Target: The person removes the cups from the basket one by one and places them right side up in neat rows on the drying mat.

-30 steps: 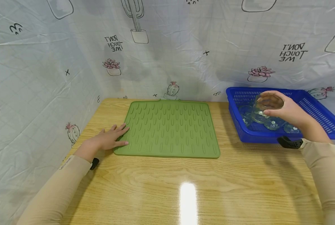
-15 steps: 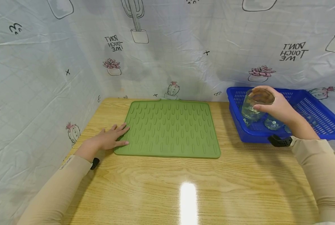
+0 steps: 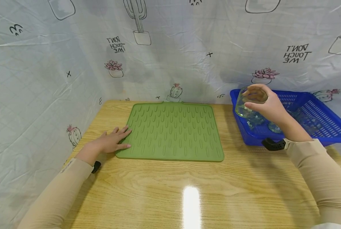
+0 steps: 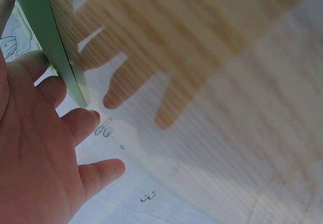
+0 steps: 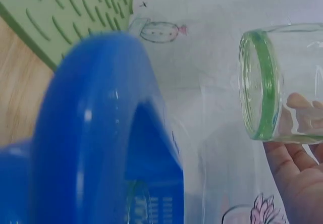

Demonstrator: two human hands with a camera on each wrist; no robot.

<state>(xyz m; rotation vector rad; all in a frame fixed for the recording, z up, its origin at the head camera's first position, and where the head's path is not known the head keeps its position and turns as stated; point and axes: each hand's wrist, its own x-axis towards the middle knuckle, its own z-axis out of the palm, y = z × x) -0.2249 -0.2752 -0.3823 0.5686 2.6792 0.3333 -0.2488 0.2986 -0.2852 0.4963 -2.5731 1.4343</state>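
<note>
My right hand (image 3: 263, 101) grips a clear glass cup (image 3: 241, 106) near its rim, over the left side of the blue basket (image 3: 246, 140). In the right wrist view the glass cup (image 5: 265, 85) shows a thick greenish base, with fingers (image 5: 290, 166) behind its side. My left hand (image 3: 110, 143) lies with spread, straight fingers at the left edge of the green ridged mat (image 3: 173, 133). Seen from the left wrist, the fingers of the left hand (image 4: 45, 133) reach the edge of the mat (image 4: 48, 37).
More clear glassware (image 3: 274, 127) lies inside the basket, partly behind the right hand and forearm. The mat lies flat on a wooden table (image 3: 147, 190), left of the basket. A printed white sheet (image 3: 170, 51) hangs behind and at the left side.
My right hand has moved left and a little up with the glass cup, from the middle of the basket toward its left wall. My left hand has stayed in place.
</note>
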